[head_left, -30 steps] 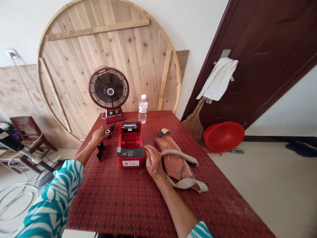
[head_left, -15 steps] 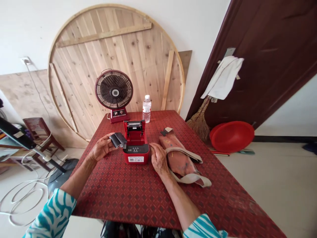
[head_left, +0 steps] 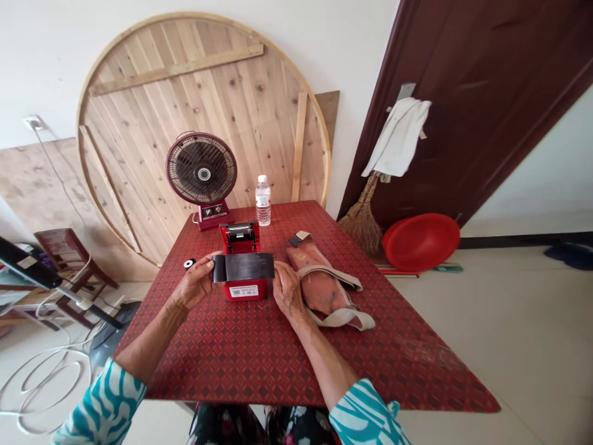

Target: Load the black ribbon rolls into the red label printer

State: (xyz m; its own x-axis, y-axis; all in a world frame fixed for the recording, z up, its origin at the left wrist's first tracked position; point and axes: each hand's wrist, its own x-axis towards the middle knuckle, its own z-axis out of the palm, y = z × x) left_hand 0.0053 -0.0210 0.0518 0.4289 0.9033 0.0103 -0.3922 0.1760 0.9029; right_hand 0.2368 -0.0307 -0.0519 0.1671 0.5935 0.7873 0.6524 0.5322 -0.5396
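Observation:
A black ribbon roll (head_left: 243, 267) is stretched level across the front of a small red printer (head_left: 247, 292), whose lid stands open at the back. My left hand (head_left: 197, 281) is closed on the rolled end at the left. The loose right end is pinched in the fingers of my right hand (head_left: 287, 287). Much of the printer's top is hidden behind the ribbon. Beyond my left hand lies a small black spool with a white end (head_left: 189, 264). An orange-brown bag (head_left: 319, 281) with pale straps rests just right of my right hand.
A red fan (head_left: 202, 176) and a clear water bottle (head_left: 263, 201) stand at the back of the red-patterned table (head_left: 231, 364). A large round wooden panel (head_left: 222, 93) leans on the wall. Right of the table are a straw broom (head_left: 364, 219) and red basins (head_left: 424, 244).
The black ribbon was bunched in my left hand; a length is now drawn out to the right. My right hand has left the printer's side and grips the ribbon's end. The view has shifted slightly.

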